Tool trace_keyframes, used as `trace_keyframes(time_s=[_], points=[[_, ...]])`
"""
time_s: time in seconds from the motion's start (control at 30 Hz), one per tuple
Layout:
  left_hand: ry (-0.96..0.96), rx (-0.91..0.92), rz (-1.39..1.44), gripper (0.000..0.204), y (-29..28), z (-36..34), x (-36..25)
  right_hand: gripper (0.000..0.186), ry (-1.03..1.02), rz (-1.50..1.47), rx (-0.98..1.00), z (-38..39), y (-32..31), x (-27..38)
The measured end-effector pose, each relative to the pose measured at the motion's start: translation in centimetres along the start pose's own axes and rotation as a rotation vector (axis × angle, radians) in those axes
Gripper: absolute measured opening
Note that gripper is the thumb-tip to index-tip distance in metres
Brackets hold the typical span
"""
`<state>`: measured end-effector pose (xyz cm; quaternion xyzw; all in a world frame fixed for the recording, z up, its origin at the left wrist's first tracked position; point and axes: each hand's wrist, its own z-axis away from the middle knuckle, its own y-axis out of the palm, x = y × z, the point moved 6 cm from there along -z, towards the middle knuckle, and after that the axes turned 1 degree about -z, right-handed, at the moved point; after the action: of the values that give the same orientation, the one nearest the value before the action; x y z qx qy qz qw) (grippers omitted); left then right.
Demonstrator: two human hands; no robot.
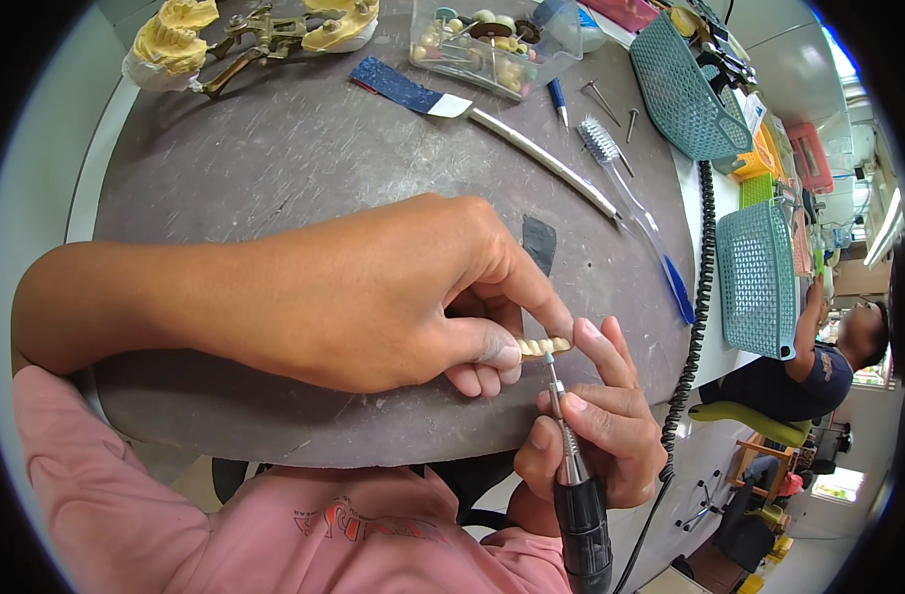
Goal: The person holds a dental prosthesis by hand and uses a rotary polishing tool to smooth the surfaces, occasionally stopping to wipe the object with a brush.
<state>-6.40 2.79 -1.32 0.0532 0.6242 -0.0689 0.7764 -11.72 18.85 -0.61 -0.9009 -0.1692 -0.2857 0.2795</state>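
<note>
Both of my hands meet at the near edge of the grey tabletop (274, 168), and the work is in the middle of them. With my left hand (373, 297) I pinch a small row of pale yellow artificial teeth (545, 346) between the thumb and the bent forefinger; the other fingers are curled below it as support. My right hand (596, 436) is closed around a rotary handpiece (576, 485), held like a pen, with the black body pointing down to my chest and the thin metal bur (550, 364) pointing up. The tip of the bur stands just under the row of teeth, touching it or almost touching; I cannot tell which. My right forefinger is stretched out and leans beside the teeth, I think to keep the tool steady. I judge that the trimming is going on now and is not finished, because the piece is in the grip and the tool is on it; how much of the surface is already smoothed is too small to see. Far on the tabletop lie yellow plaster jaw models on a metal articulator (254, 35), a clear box of small polishing tips (482, 45), a strip of blue paper (398, 84) and a toothbrush (631, 198), all well apart from my hands.
</note>
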Motion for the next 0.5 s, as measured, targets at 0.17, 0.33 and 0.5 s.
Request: trace_keyframes(time_s=[0.17,0.33,0.5], points=[[0.001,-0.003,-0.015,0.037,-0.06,0.05,0.02,0.017,0.013,0.088,0.040,-0.36,0.35,0.41],[0.019,-0.008,-0.093,0.036,-0.11,0.03,-0.15,0.018,0.006,0.099,0.034,-0.54,0.31,0.37],[0.057,-0.015,-0.133,0.036,-0.07,-0.03,-0.14,0.021,0.011,0.019,-0.005,-0.30,0.02,0.00]])
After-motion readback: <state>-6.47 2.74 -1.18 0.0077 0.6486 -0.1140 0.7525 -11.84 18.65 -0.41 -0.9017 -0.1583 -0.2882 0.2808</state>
